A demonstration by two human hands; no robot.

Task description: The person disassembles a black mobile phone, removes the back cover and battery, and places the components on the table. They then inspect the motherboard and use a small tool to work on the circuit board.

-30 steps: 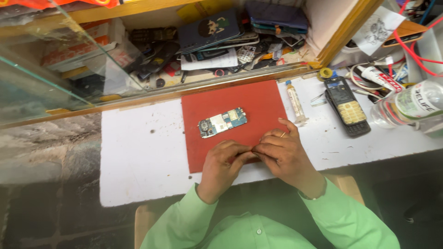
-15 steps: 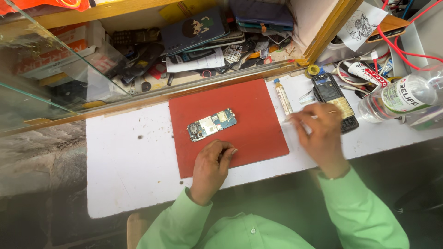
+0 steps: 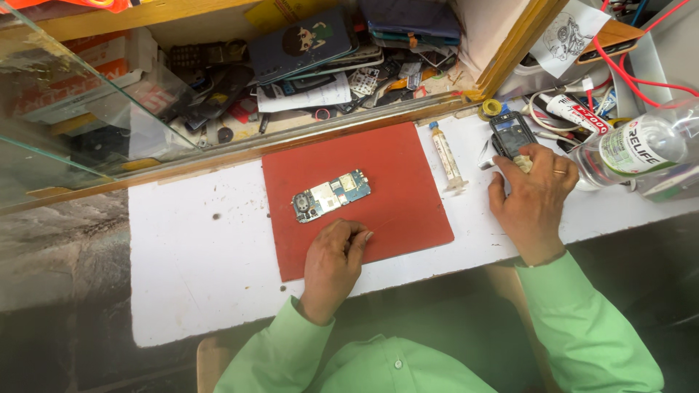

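**Right hand on the phone, left hand down on the red mat**

Centre of the frame, the red mat (image 3: 393,182) lies flat on the white bench (image 3: 196,255), and a bare circuit board (image 3: 330,195) sits on it, tilted, left of the mat's middle. Just below the board, the left hand (image 3: 331,266) rests on the mat's lower edge, fingers curled in together, thumb tip pointing right; it touches the mat but not the board, and there's a clear strip of red between them. Whether it pinches anything small, I cannot tell.

Over at the right, the right hand (image 3: 534,193) is off the mat and lies over the lower end of a dark phone (image 3: 510,133) on the bench. Fingers are bent and close together, draped on the phone's bottom half, a ring showing on one; the thumb runs down the phone's left side. Looks like a light grasp, though the underside of the grip is hidden.

Between mat and phone lies a syringe (image 3: 444,154), running top to bottom, just off the mat's right edge and apart from both hands. Further right, a clear bottle (image 3: 633,149) lies on its side at the frame's edge, near the right hand's knuckles. A small yellow tape roll (image 3: 492,108) sits just above the phone. Along the top, behind a wooden rail, a shelf (image 3: 320,80) is crammed with phone parts and cases. Green sleeves fill the bottom of the frame.
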